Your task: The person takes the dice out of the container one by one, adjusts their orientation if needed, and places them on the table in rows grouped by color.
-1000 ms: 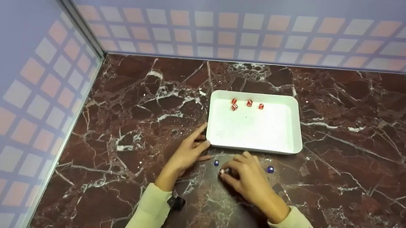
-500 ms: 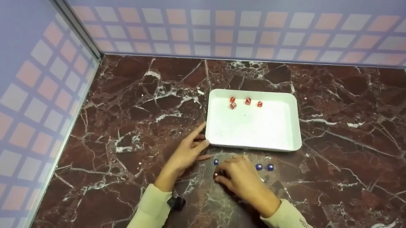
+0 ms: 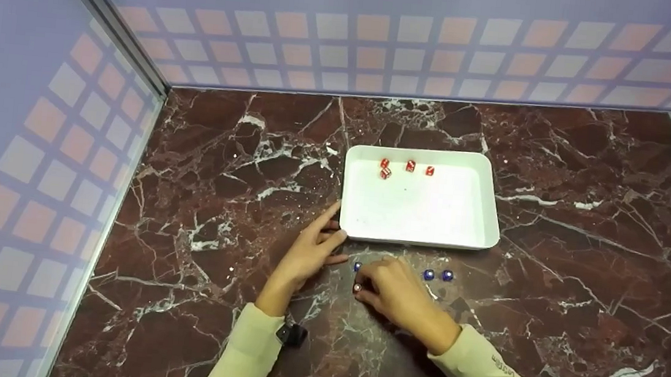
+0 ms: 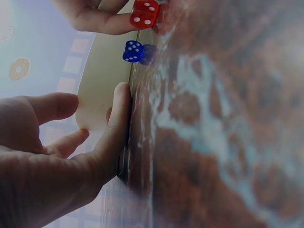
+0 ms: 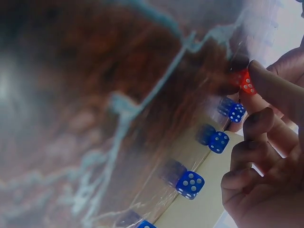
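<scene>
My right hand (image 3: 364, 284) has curled fingers pinching a small red die (image 3: 357, 287) low on the marble table, just in front of the white tray (image 3: 479, 227). The right wrist view shows a fingertip on that red die (image 5: 245, 81), with a row of blue dice (image 5: 218, 141) beside it. One blue die (image 3: 357, 267) lies just behind the red one, and two more blue dice (image 3: 429, 275) lie right of the hand. My left hand (image 3: 326, 238) rests flat on the table, its fingers straight and touching the tray's near left corner. Several red dice (image 3: 410, 165) sit at the back of the tray.
The dark red marble table (image 3: 587, 194) is closed in by purple checked walls (image 3: 387, 39) at the back and on both sides. The left wrist view shows the tray edge (image 4: 102, 90) between my left fingers (image 4: 118, 109) and the red die (image 4: 145, 13).
My right hand has slid left with the red die, uncovering a second blue die to its right. The left hand has stayed at the tray corner.
</scene>
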Action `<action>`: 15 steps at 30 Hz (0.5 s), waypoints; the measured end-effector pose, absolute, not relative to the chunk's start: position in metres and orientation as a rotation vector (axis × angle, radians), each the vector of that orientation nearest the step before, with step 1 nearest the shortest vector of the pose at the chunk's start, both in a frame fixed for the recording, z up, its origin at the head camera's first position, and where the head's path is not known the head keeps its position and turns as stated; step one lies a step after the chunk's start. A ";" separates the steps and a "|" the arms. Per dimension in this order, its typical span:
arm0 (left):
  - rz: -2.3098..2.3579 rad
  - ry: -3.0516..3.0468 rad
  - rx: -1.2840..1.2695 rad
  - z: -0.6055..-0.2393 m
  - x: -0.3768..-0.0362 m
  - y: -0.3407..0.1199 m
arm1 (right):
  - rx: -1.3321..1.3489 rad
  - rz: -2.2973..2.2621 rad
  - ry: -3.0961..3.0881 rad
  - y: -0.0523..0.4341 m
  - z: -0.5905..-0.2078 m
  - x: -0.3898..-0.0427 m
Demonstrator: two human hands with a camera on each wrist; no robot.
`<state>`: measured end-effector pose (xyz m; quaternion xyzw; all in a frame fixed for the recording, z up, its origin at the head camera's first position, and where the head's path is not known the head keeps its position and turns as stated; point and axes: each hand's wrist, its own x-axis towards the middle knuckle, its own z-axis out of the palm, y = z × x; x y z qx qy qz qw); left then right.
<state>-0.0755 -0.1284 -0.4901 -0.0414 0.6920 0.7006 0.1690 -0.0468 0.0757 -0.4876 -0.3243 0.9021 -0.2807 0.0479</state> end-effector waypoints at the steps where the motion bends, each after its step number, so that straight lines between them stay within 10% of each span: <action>1: 1.992 1.970 -0.116 -0.489 -0.076 -0.128 | -0.989 -0.857 2.749 0.075 -0.488 -0.047; 15: 2.012 1.947 -0.130 -0.490 -0.076 -0.128 | -0.921 -1.030 2.593 0.085 -0.480 -0.048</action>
